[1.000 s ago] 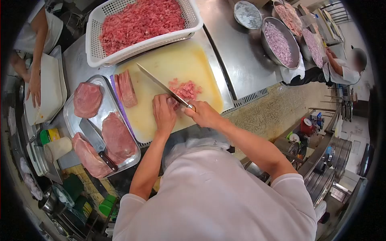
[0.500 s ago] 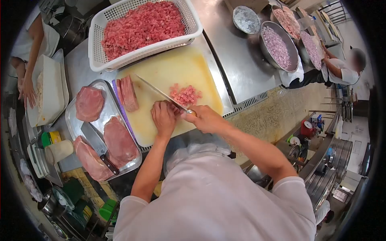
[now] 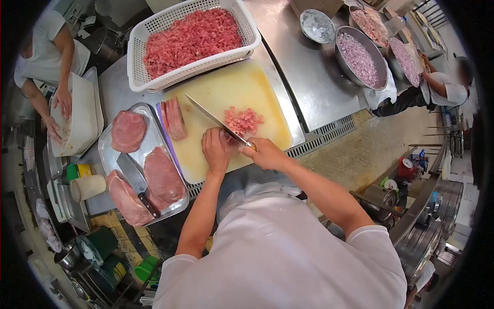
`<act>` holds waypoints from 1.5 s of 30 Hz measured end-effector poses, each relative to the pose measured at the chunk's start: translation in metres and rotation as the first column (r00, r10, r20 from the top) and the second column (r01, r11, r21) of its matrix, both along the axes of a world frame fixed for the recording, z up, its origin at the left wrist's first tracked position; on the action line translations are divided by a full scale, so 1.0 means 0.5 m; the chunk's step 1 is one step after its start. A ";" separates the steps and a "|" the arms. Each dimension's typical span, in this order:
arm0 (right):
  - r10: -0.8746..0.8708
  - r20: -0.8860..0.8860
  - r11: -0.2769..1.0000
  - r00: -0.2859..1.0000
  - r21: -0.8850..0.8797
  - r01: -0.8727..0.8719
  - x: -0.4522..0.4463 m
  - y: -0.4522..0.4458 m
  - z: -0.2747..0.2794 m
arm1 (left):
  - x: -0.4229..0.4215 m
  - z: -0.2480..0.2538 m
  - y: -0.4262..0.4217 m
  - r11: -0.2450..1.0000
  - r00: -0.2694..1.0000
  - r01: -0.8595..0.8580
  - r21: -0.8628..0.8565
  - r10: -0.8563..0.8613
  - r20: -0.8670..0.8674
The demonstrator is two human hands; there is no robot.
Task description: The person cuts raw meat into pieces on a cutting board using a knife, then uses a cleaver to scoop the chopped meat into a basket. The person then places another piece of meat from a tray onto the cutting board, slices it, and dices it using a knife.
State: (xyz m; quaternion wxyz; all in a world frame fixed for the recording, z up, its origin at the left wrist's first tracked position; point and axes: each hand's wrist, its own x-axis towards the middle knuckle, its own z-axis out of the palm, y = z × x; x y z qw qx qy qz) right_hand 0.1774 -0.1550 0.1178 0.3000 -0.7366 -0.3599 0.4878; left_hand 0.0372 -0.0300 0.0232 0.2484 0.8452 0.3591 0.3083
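Observation:
My right hand (image 3: pixel 265 154) is closed round the handle of a long knife (image 3: pixel 212 116), whose blade points up and left over the yellowish cutting board (image 3: pixel 206 159). Beside the blade, the curled fingers of my left hand (image 3: pixel 216 149) press on a piece of meat that they mostly hide. Diced meat (image 3: pixel 244 121) lies in a small pile just beyond the blade. Several long meat strips (image 3: pixel 173 119) rest together at the board's left side.
A white basket (image 3: pixel 195 66) of diced meat stands behind the board. On the left, a metal tray (image 3: pixel 107 147) holds meat slabs (image 3: pixel 163 175) and a cleaver (image 3: pixel 131 173). Bowls of chopped food (image 3: pixel 358 59) are at the upper right. A person (image 3: pixel 55 51) works at the left, another (image 3: pixel 445 87) at the right.
The view has shifted, so the board and tray appear farther right. My hands remain close together at the knife. The person at the left has moved both hands over the white container.

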 end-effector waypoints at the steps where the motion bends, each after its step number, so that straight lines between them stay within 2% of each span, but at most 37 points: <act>1: 0.005 0.025 1.000 1.000 -0.008 -0.005 0.003 -0.014 0.000 | -0.008 0.009 -0.007 0.999 1.000 0.020 -0.026 -0.021 -0.022; 4: -0.071 -0.071 0.992 0.995 -0.105 0.064 0.021 -0.028 0.035 | -0.030 0.041 -0.037 0.996 0.991 0.079 0.045 -0.073 -0.116; 7: -0.087 0.034 0.996 0.996 0.009 0.086 0.032 -0.049 0.009 | -0.065 0.022 -0.038 0.970 0.952 0.194 0.146 -0.150 -0.269; 8: -0.110 0.017 0.994 0.994 -0.011 0.110 0.037 -0.055 0.003 | -0.064 0.008 -0.030 0.969 0.949 0.192 0.152 -0.144 -0.281; 13: -0.181 -0.045 0.980 0.982 -0.095 0.177 0.045 -0.074 0.047 | 0.020 -0.013 0.011 0.971 0.947 0.213 0.111 -0.177 -0.269; 16: -0.140 0.097 0.990 0.986 0.011 0.139 0.045 -0.091 0.055 | 0.050 0.006 -0.025 0.981 0.922 0.182 0.061 -0.148 -0.358; 19: -0.136 0.149 0.991 0.979 0.012 0.136 0.050 -0.107 0.101 | 0.048 0.041 -0.026 0.980 0.955 0.178 0.087 -0.151 -0.254; 22: -0.080 0.095 0.996 0.992 -0.035 0.083 0.061 -0.119 0.124 | 0.067 0.022 0.010 0.996 0.997 0.078 0.054 -0.078 0.008; 25: -0.091 0.135 0.996 0.987 -0.004 0.093 0.058 -0.116 0.112 | 0.086 -0.001 0.031 0.997 0.994 0.075 0.016 -0.074 -0.080; 28: -0.005 0.003 0.992 1.000 -0.126 0.006 0.073 -0.059 0.088 | 0.097 -0.012 0.032 0.996 0.996 0.087 -0.002 -0.087 -0.037; 31: 0.002 0.221 0.990 0.975 0.136 -0.032 0.053 0.000 -0.035 | 0.097 -0.017 0.032 0.997 0.996 0.078 0.019 -0.077 -0.052; 34: -0.005 0.225 0.990 0.974 0.141 -0.028 0.056 0.029 -0.008 | 0.089 -0.022 0.037 0.996 0.993 0.094 0.012 -0.093 -0.079; 37: 0.003 0.095 0.997 0.995 -0.081 0.005 0.077 0.021 0.112 | 0.095 -0.022 0.030 0.998 0.999 0.041 -0.039 -0.040 0.029; 40: 0.054 0.150 0.999 0.987 -0.013 -0.053 0.070 -0.032 0.102 | 0.091 -0.021 0.028 0.997 0.998 0.056 -0.054 -0.055 0.021; 43: -0.002 -0.111 0.959 0.994 -0.280 -0.030 0.060 0.005 0.112 | 0.095 -0.025 0.028 0.996 0.997 0.067 -0.066 -0.064 0.050; 45: 0.012 0.093 0.999 0.996 0.029 -0.015 0.036 0.015 -0.021 | 0.084 -0.034 0.025 0.997 0.996 0.072 -0.036 -0.070 0.048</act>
